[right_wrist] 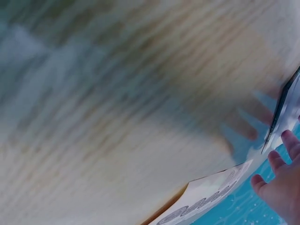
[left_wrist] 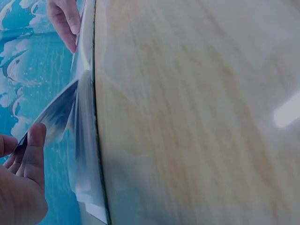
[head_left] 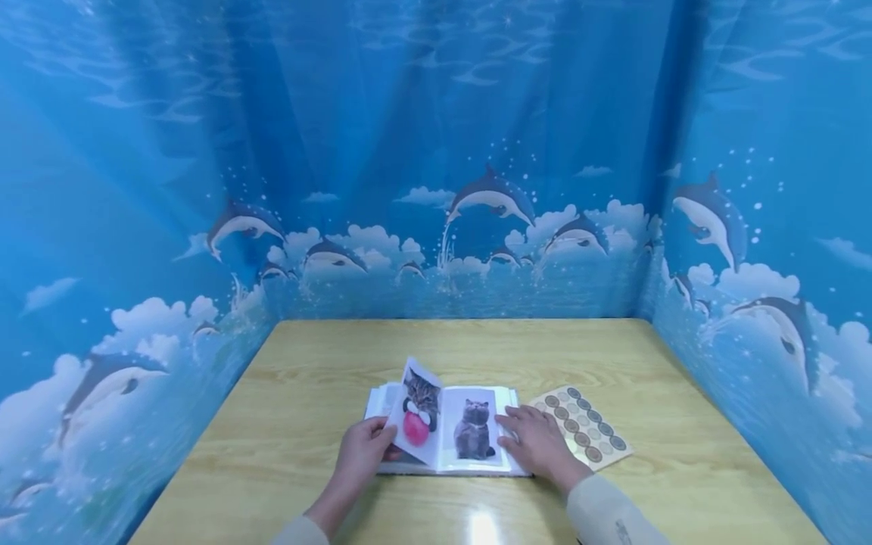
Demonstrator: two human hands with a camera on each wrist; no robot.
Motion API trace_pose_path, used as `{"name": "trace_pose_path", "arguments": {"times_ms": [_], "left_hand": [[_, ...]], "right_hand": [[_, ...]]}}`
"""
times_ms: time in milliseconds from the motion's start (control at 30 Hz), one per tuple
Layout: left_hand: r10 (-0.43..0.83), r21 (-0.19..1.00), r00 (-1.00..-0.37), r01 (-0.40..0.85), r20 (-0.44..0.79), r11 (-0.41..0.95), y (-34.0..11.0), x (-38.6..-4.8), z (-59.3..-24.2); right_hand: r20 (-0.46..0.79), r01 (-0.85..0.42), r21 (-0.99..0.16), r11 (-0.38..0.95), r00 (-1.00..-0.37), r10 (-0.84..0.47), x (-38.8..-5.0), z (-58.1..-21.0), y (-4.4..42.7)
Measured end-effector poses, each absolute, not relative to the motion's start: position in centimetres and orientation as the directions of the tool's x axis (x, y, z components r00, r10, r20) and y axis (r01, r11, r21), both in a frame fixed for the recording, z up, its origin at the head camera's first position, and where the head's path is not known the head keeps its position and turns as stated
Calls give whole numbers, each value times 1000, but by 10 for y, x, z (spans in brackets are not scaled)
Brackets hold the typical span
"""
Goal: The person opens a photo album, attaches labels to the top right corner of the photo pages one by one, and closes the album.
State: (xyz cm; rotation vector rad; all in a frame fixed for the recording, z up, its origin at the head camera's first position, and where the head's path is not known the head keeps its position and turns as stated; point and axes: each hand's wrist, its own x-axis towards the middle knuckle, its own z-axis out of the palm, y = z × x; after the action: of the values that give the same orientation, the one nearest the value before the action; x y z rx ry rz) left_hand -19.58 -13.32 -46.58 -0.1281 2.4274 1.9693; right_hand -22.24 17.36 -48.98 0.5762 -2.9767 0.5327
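An album (head_left: 512, 397) lies spread on the table, its pages holding cat pictures. My left hand (head_left: 366, 448) pinches the outer edge of a raised page (head_left: 431, 372) that bears a tabby cat with a pink ball; in the left wrist view this hand (left_wrist: 26, 176) has the page between thumb and fingers. On the right-hand page, a grey cat picture (head_left: 474, 431) faces up. Fingers of my right hand (head_left: 538, 443) rest along that page's outer edge, spread and fairly straight. The right wrist view shows the same hand (right_wrist: 283, 180) beside the album's edge.
A pale sheet of round, coin-like stickers (head_left: 593, 428) lies right of the album, partly behind my right hand. The glossy wooden table (head_left: 306, 363) reflects a light near its front. Blue dolphin-print curtains (head_left: 409, 113) surround it at the back and sides.
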Motion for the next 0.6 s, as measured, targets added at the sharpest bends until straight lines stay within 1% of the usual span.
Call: {"name": "trace_pose_path", "arguments": {"times_ms": [100, 367, 600], "left_hand": [[-59, 977, -996, -79, -69, 198, -140, -195, -470], [-68, 986, -992, -112, -104, 126, -154, -193, -485], [-74, 979, -985, -162, -154, 122, -160, -194, -490]], "right_hand": [[127, -364, -323, 874, -932, -341, -223, -492, 173], [119, -369, -319, 873, -929, -349, -224, -493, 172], [135, -378, -313, 871, -926, -353, -224, -491, 172]]}}
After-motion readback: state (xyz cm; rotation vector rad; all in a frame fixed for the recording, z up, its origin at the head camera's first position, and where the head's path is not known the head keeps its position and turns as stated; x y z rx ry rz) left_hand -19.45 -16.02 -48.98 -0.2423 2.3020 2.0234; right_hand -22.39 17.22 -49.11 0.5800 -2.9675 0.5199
